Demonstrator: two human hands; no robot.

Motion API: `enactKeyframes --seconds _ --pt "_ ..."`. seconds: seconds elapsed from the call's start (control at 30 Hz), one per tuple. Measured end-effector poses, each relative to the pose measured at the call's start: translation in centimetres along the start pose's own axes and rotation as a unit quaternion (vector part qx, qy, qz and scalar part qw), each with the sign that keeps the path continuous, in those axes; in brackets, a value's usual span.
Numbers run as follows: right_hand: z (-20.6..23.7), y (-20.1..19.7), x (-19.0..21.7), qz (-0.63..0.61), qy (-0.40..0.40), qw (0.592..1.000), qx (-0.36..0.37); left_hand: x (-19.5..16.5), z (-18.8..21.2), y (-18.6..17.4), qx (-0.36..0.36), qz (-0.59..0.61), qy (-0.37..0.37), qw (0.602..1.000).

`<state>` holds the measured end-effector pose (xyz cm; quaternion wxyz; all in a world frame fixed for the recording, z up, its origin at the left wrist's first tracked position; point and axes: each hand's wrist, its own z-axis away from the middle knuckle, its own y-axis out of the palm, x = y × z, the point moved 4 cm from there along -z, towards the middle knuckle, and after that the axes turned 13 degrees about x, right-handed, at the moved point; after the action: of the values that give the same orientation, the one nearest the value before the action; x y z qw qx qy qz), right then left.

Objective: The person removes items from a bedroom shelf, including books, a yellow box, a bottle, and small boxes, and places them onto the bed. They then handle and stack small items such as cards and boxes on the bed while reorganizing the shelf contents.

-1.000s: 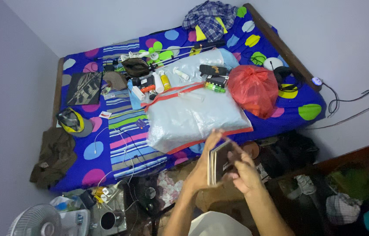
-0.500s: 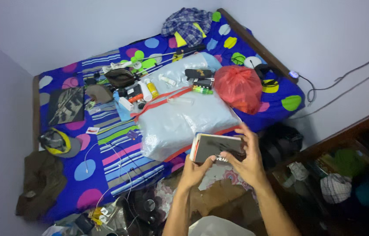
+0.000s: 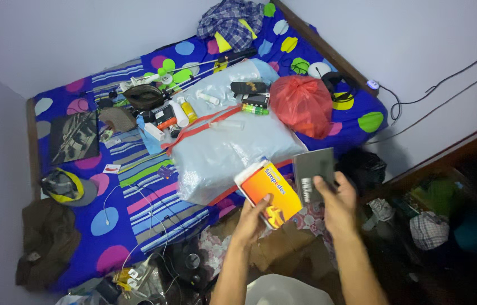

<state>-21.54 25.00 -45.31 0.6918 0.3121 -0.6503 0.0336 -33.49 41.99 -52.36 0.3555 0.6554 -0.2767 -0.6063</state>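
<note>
The left hand (image 3: 252,217) has its grip closed on an orange book (image 3: 268,193); the right hand (image 3: 337,203) has its grip closed on a dark book (image 3: 313,174) at three o'clock of it. Both are lifted apart above the bed's (image 3: 154,186) edge, near the clear plastic bag (image 3: 230,149), neither set down.

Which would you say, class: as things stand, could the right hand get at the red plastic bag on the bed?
Probably not at once: the right hand already holds a dark booklet. The path to the red plastic bag looks open.
</note>
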Motion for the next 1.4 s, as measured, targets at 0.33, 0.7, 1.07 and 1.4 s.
enactKeyframes --seconds 0.33,0.7,1.07,1.4 --pt "0.6 1.9 1.2 0.28 0.038 0.95 0.136 0.1 -1.5 1.8 -0.041 -0.253 0.083 0.963" --pt "-1.6 -3.8 -0.3 0.036 0.033 0.998 0.051 -0.5 -2.4 1.4 0.016 -0.028 -0.065 0.997" --pt "-1.9 -4.8 -0.2 0.058 0.091 0.983 0.147 0.5 -4.2 2.4 -0.079 -0.177 -0.059 0.979" --pt "-2.2 -4.6 -0.1 0.015 0.142 0.967 0.213 -0.6 -4.1 4.6 0.049 -0.288 -0.016 0.956"
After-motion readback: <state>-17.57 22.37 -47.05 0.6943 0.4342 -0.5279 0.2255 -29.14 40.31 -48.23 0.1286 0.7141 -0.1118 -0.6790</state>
